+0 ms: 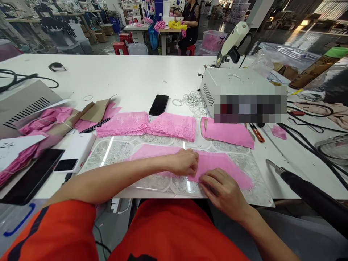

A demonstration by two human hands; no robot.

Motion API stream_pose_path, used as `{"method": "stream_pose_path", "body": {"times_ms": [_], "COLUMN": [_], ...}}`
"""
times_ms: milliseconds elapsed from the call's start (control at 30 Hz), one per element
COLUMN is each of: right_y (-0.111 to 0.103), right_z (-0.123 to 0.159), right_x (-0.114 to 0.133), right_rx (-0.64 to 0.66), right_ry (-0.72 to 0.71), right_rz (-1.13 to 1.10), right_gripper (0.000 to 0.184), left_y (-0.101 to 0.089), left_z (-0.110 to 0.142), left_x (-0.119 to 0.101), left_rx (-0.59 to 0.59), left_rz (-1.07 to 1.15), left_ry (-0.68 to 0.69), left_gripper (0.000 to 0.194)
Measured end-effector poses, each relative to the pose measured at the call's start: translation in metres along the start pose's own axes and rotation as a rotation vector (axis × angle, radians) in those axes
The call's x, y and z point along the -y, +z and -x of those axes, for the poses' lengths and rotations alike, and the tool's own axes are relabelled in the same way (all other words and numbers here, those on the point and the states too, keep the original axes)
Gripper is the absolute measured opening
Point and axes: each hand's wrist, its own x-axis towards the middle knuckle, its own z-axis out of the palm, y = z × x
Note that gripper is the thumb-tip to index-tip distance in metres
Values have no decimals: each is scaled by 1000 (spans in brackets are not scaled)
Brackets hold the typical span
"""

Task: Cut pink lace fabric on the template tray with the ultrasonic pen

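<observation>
A flat piece of pink fabric (225, 165) lies on a clear patterned mat (108, 152) at the table's front edge. Its left part looks thinner and lacy. My left hand (186, 162) reaches across from the left, fingers curled closed on the fabric near its middle. Just to the right and nearer to me, my right hand (223, 188) has its thumb and fingers closed at the fabric's front edge. The fingers partly hide what they grip. Beyond the mat lie two stacks of pink lace pieces (122, 124) and a pink panel (228, 133).
A grey machine box (233, 78) stands at right, near a heat gun-like tool (233, 40). A black-handled hot knife (299, 188) points in from the right. A phone (159, 105), loose elastic loops (193, 102) and a white power bank (76, 152) lie around. A person sits far back.
</observation>
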Motion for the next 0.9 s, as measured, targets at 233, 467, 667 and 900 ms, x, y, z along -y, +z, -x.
{"method": "stream_pose_path", "body": {"times_ms": [233,467,667,900], "right_y": [5,5,6,5], "right_z": [2,1,0,-1], "right_x": [-3,-3,-2,-1], "right_rx": [-7,-4,2,-7], "right_ry": [41,111,139,141], "right_rz": [-63,-115,-134,-137], "right_gripper": [11,14,14,13], "left_y": [3,2,5,9], "left_z": [-1,2,10,13], "left_x": [2,3,-6,-10], "left_rx": [-25,-50,-76,-107], "left_rz": [4,-10,-88,-135], "left_ry": [3,32,3,-2], "left_gripper": [8,11,19,13]}}
